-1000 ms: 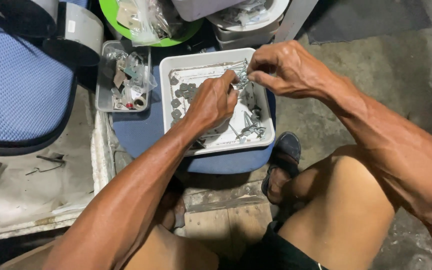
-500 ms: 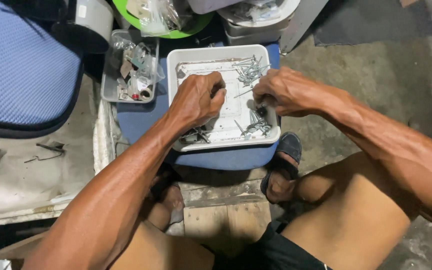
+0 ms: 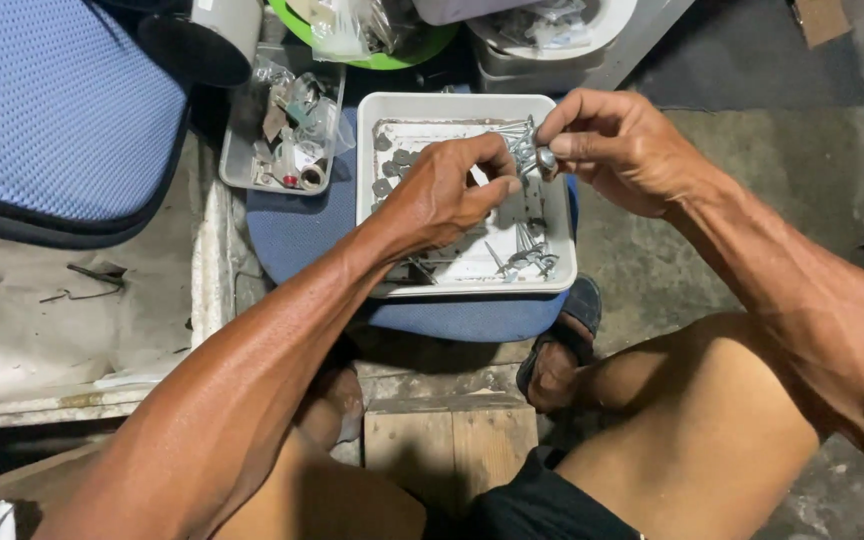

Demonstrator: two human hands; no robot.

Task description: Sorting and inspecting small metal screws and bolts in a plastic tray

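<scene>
Now both hands meet above the white tray (image 3: 372, 200). The right hand (image 3: 617, 145) pinches a small metal bolt (image 3: 544, 158) between thumb and forefinger. The left hand (image 3: 442, 190) touches the same bolt with its fingertips, the other fingers curled. More screws (image 3: 527, 255) lie in the tray, which rests on a blue seat (image 3: 302, 230). A grey tray (image 3: 242, 150) with small parts stands just beside.

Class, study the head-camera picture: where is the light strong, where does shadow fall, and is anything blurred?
Head view: light falls evenly on the white rectangular plastic tray and both forearms; deep shadow fills the top edge and under the blue padded stool; the left hand and right hand are sharp, the small metal fastener glints.
</scene>
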